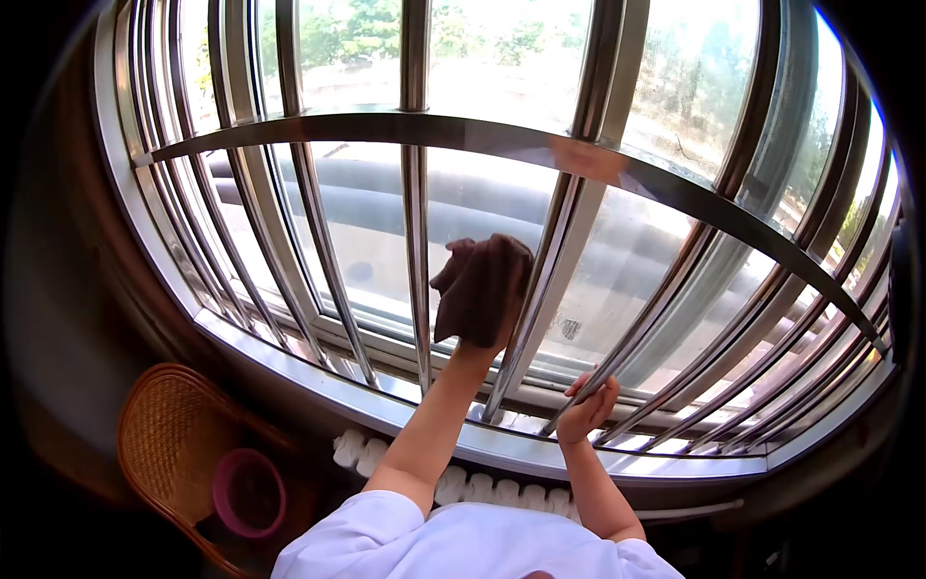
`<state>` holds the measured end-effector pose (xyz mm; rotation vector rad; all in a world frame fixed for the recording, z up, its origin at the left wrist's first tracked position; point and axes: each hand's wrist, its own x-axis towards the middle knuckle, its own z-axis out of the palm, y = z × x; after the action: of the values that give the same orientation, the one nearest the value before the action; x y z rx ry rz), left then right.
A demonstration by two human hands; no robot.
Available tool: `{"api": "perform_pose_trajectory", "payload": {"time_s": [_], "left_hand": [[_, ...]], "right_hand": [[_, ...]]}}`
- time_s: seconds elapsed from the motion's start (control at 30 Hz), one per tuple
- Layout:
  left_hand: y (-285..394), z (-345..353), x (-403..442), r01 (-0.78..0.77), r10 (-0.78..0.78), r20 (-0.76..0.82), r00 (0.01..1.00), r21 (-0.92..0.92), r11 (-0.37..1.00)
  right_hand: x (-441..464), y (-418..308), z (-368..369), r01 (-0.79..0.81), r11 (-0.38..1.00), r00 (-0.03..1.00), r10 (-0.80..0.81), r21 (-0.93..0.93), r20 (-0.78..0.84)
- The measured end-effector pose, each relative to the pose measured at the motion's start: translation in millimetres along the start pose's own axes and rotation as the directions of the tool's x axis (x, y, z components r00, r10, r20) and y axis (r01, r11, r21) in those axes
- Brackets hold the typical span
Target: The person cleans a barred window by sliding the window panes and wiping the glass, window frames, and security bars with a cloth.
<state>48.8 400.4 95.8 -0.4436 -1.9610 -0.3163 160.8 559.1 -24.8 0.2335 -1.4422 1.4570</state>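
My left hand reaches between two upright metal bars and holds a dark brown cloth up at the window glass. The cloth drapes over most of the hand and hides the fingers. Whether it presses on the pane I cannot tell. Lower and to the right, my right hand is closed around a shiny metal bar near its bottom end.
A flat metal crossbar spans the upright bars. Below the sill stands a white radiator. At the lower left, a pink-rimmed basin rests on a woven wicker chair. Thick pipes run outside.
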Motion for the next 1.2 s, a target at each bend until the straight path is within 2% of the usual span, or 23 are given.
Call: {"api": "perform_pose_trajectory", "payload": {"time_s": [0.07, 0.13, 0.17, 0.2, 0.23, 0.3, 0.37, 0.4, 0.43, 0.47, 0.5, 0.53, 0.67, 0.73, 0.8, 0.83, 0.93, 0.97, 1.0, 1.07, 1.1, 1.13, 1.2], "left_hand": [[4, -15, -36, 0.03, -0.016, 0.168, 0.986, -0.084, 0.996], [10, -23, -62, 0.063, -0.051, 0.146, 0.988, -0.077, 0.995], [15, -33, -71, 0.299, -0.267, 0.136, 0.954, -0.389, 0.871], [17, -41, -80, 0.471, -0.462, 0.201, 0.864, -0.646, 0.6], [2, -11, -113, 0.484, -0.436, 0.271, 0.858, -0.71, 0.511], [-1, -10, -126, 0.38, -0.395, 0.098, 0.914, -0.551, 0.743], [-15, 9, -139, 0.118, -0.182, -0.1, 0.978, -0.454, 0.883], [-13, -4, -121, 0.096, -0.166, -0.094, 0.982, -0.51, 0.855], [-11, -11, -97, 0.008, -0.115, -0.174, 0.978, -0.522, 0.853], [-7, -24, -61, -0.053, -0.072, -0.17, 0.983, -0.631, 0.774], [-2, -23, -49, -0.067, -0.058, -0.185, 0.981, -0.605, 0.793], [-1, -23, -31, -0.18, 0.023, -0.252, 0.967, -0.62, 0.764], [-4, -9, -72, -0.132, 0.051, -0.167, 0.985, -0.519, 0.845], [-6, 6, -122, 0.036, -0.007, 0.052, 0.999, -0.584, 0.811], [-11, 3, -145, 0.103, 0.031, 0.223, 0.974, -0.563, 0.82], [-10, 8, -158, 0.222, -0.094, 0.233, 0.968, -0.614, 0.758], [-11, 13, -172, 0.322, -0.135, 0.346, 0.928, -0.569, 0.756], [-13, 10, -169, 0.237, -0.122, 0.244, 0.962, -0.523, 0.819], [-14, 4, -169, 0.272, -0.112, 0.375, 0.92, -0.406, 0.873], [-9, -10, -168, 0.455, -0.24, 0.573, 0.784, -0.266, 0.85], [-11, -19, -168, 0.572, -0.236, 0.795, 0.559, -0.164, 0.804], [-13, -29, -168, 0.619, -0.209, 0.937, 0.279, -0.009, 0.785], [-15, -45, -180, 0.729, -0.212, 0.886, 0.412, -0.181, 0.661]], "right_hand": [[2, 2, -2, -0.002, 1.0, 1.0, 0.001, 0.024, 0.019], [-1, 2, -3, -0.025, 1.0, 1.0, 0.025, 0.015, 0.005], [0, 0, -2, -0.031, 0.999, 0.999, 0.03, 0.029, 0.012], [1, -1, -1, -0.037, 0.999, 0.999, 0.036, 0.024, 0.017], [2, -2, -1, -0.029, 0.999, 0.999, 0.028, 0.035, 0.029], [2, -1, -2, -0.015, 1.0, 1.0, 0.015, 0.017, 0.011], [2, -1, -1, 0.008, 1.0, 1.0, -0.008, 0.0, 0.001], [2, -3, 2, 0.011, 1.0, 1.0, -0.01, 0.011, -0.015], [2, -3, 2, 0.011, 1.0, 1.0, -0.011, -0.001, -0.024], [2, -3, 2, 0.011, 1.0, 1.0, -0.012, -0.019, -0.029], [2, -2, 2, 0.004, 1.0, 0.999, -0.005, -0.003, -0.035], [1, -1, 2, -0.004, 1.0, 0.999, 0.005, 0.011, -0.039], [2, -3, 3, -0.02, 0.999, 0.999, 0.022, 0.041, -0.049], [4, -8, 4, -0.043, 0.999, 0.998, 0.043, 0.002, -0.041], [6, -11, 8, 0.003, 1.0, 0.999, -0.003, -0.005, -0.039], [6, -10, 8, -0.007, 1.0, 0.998, 0.006, -0.018, -0.055], [6, -15, 6, -0.058, 0.998, 0.998, 0.057, -0.021, -0.038], [7, -17, 7, -0.064, 0.998, 0.997, 0.063, -0.02, -0.041], [8, -17, 9, -0.065, 0.998, 0.997, 0.064, -0.025, -0.044], [7, -22, 9, -0.114, 0.993, 0.992, 0.113, -0.017, -0.06], [7, -23, 9, -0.119, 0.993, 0.992, 0.118, -0.02, -0.052], [7, -25, 10, -0.13, 0.991, 0.99, 0.129, -0.022, -0.052], [7, -23, 10, -0.121, 0.993, 0.991, 0.121, 0.003, -0.058]]}}
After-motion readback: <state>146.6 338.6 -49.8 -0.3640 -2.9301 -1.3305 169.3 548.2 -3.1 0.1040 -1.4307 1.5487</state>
